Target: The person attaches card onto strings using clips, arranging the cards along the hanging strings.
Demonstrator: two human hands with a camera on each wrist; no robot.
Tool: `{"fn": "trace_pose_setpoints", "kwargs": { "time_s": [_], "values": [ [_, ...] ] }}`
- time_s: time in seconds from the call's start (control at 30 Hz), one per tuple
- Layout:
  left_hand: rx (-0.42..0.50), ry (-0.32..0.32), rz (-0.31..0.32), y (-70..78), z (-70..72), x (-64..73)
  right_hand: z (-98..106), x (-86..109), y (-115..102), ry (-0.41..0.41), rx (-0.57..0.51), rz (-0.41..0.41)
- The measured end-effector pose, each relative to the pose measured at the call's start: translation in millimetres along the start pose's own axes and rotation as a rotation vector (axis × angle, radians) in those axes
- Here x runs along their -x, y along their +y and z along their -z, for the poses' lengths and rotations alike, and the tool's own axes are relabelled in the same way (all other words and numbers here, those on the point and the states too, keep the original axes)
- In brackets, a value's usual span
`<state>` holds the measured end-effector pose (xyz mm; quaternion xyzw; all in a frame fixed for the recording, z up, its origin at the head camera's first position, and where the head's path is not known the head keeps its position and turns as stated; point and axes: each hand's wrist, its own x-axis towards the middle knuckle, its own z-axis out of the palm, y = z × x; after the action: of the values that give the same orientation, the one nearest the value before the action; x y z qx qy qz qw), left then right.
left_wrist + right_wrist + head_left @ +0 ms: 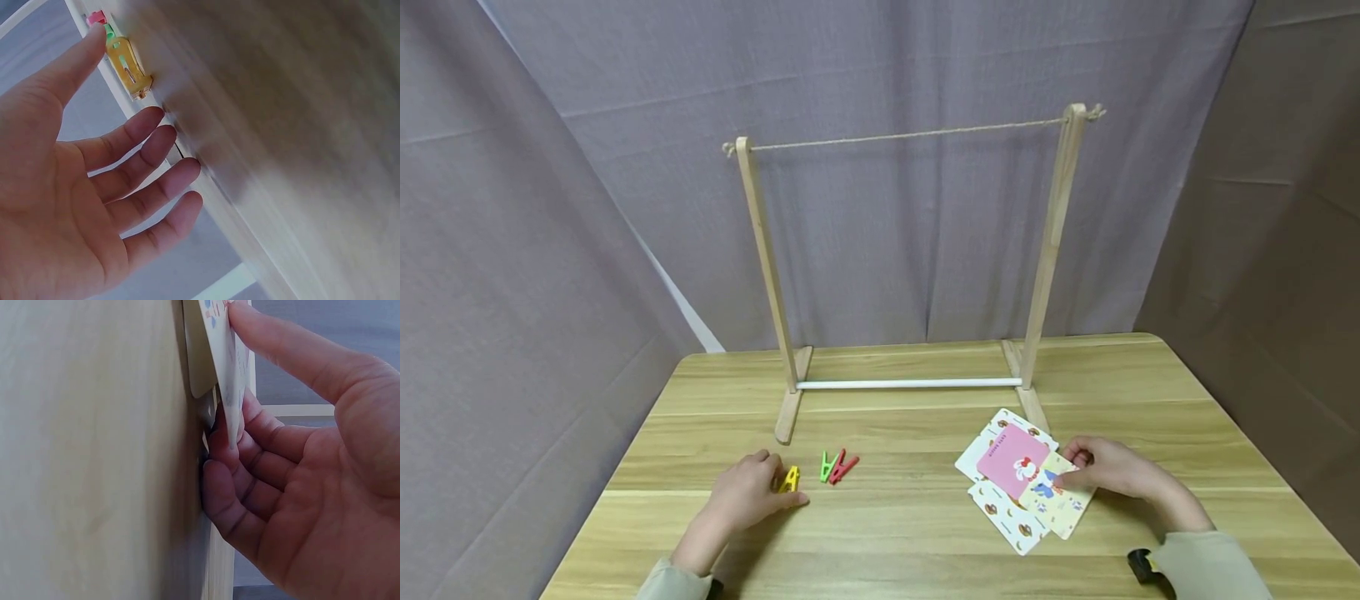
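Yellow clip: on the surface, in the gap between the left thumb and fingers; its long axis appears to slant away from the person and slightly rightward.
Nearer hand: the left hand — spread around the yellow clip, fingers apart, no pinch; the right hand is well apart.
Neighbours: green clip and red clip, touching or nearly so, just right of the yellow one.
Yellow card: at the stack's right side, overlapping the pink card; the right hand pinches the yellow card by its right edge — thumb above, fingers beneath, that edge raised.
Rope: beyond both hands, strung high between wooden posts.
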<state>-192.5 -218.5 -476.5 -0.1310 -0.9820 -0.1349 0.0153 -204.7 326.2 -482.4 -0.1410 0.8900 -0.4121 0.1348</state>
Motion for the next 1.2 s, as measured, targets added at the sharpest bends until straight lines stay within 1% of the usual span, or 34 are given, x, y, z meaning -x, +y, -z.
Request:
{"fn": "trace_pose_setpoints", "kwargs": {
  "time_s": [0.33, 0.77, 0.83, 1.03, 1.2],
  "values": [
    [0.013, -0.039, 0.021, -0.9, 3.3, 0.8, 0, -0.2, 0, -0.005, -0.005, -0.004],
    [0.021, -0.040, -0.011, -4.9, 5.9, 0.5, 1, 1.0, 0, -0.007, -0.029, -0.005],
    [0.028, -0.038, -0.014, -6.2, 5.7, 0.2, 2, 1.0, 0, -0.007, -0.028, -0.014],
    [0.078, -0.036, -0.016, -9.3, 5.3, -1.2, 1, 1.3, -3, -0.004, -0.013, -0.033],
    [0.159, -0.038, -0.002, -10.7, 7.4, -2.8, 1, 1.7, -2, 0.004, -0.019, -0.034]
  ]
}}
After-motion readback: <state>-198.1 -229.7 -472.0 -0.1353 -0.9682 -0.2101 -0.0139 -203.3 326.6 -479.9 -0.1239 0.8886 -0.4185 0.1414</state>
